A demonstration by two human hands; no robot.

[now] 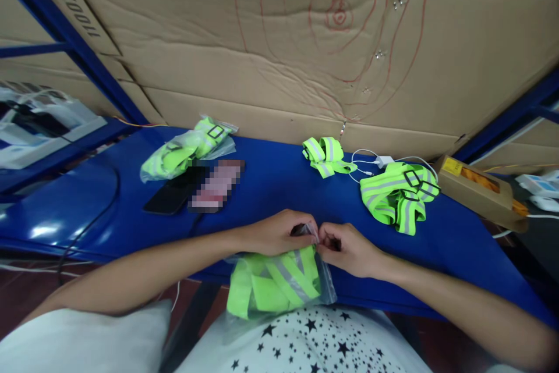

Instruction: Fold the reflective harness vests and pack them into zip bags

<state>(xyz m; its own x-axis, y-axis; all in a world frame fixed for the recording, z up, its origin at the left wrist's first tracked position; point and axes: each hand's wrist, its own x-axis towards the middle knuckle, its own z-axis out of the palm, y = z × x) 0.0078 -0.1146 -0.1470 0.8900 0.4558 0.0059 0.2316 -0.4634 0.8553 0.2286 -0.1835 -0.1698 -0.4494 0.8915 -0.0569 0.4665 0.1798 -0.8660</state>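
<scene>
A clear zip bag (328, 286) with a folded neon-yellow reflective strap (275, 283) inside hangs at the table's front edge, just before my body. My left hand (283, 233) pinches the bag's top edge. Close beside it, my right hand (349, 249) has thumb and fingertips closed on the same edge. The two hands nearly touch at the bag's upper corner. Another bagged reflective strap (187, 149) lies at the back left of the table. Two unbagged bundles, a small strap (324, 155) and a larger strap with black buckles (397, 195), lie at the right.
The blue table (271, 187) carries a dark phone (168, 195) and a pixelated pink item (217, 187). A white cable with plug (384, 161) lies behind the straps. At the right stands a cardboard box (480, 192); a cardboard wall (209, 24) rises behind.
</scene>
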